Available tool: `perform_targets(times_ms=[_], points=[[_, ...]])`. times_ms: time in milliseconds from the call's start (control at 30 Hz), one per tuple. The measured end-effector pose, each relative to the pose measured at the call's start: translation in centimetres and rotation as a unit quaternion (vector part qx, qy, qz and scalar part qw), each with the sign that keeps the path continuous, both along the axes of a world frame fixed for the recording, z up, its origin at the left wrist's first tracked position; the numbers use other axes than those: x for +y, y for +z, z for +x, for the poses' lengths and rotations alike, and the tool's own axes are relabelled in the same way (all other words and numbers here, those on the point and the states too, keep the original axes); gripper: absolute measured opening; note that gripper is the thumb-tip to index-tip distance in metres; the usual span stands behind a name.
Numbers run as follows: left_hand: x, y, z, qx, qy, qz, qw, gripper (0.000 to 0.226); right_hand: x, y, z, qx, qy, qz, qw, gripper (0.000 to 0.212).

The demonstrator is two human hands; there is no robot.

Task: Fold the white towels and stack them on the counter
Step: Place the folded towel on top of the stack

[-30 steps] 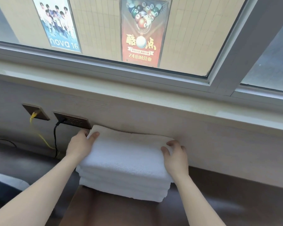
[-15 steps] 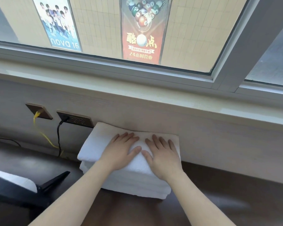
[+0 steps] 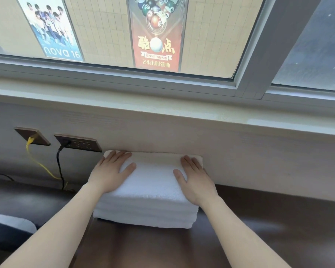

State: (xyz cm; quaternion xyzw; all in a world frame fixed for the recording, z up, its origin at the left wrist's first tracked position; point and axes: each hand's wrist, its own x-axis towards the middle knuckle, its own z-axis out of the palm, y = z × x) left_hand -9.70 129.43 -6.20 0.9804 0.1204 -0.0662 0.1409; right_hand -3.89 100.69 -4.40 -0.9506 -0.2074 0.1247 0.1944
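Note:
A stack of folded white towels [image 3: 151,192] sits on the dark brown counter [image 3: 269,219], its back edge against the pale wall panel. My left hand [image 3: 112,171] lies flat on the top towel's left side, fingers straight and reaching the back left corner. My right hand [image 3: 195,176] lies flat on the right side, fingers straight toward the back right corner. Both palms press down on the top towel. Several folded layers show along the stack's front edge.
Two wall sockets [image 3: 77,143] sit left of the stack, with a yellow cable [image 3: 41,163] and a black cable [image 3: 59,167] hanging down to the counter. A window sill [image 3: 182,113] runs above. A dark and white object [image 3: 10,227] lies at the lower left.
My hands went from gripping the stack's sides to meeting flat in the middle of the top towel, then slid apart to its left and right edges.

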Motion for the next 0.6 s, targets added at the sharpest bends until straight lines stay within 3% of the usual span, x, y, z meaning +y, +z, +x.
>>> perform_targets(times_ms=[300,433,533,600], points=[[-0.1,-0.1,0.1,-0.026,0.009,-0.006,1.000,0.089,-0.5,-0.5,0.1,0.018,0.000,0.038,0.999,0.062],[-2.8,1.6,0.0,-0.044,-0.012,0.044,0.998,0.094,0.4,1.2,-0.4,-0.100,0.006,-0.076,0.992,0.073],[-6.8,2.3,0.4,-0.055,-0.070,0.008,0.996,0.092,2.2,2.3,-1.2,-0.159,0.044,-0.065,0.984,0.078],[-8.7,2.0,0.4,-0.049,-0.095,0.005,0.994,0.090,2.8,1.9,-1.9,-0.145,0.088,-0.074,0.983,0.076]])
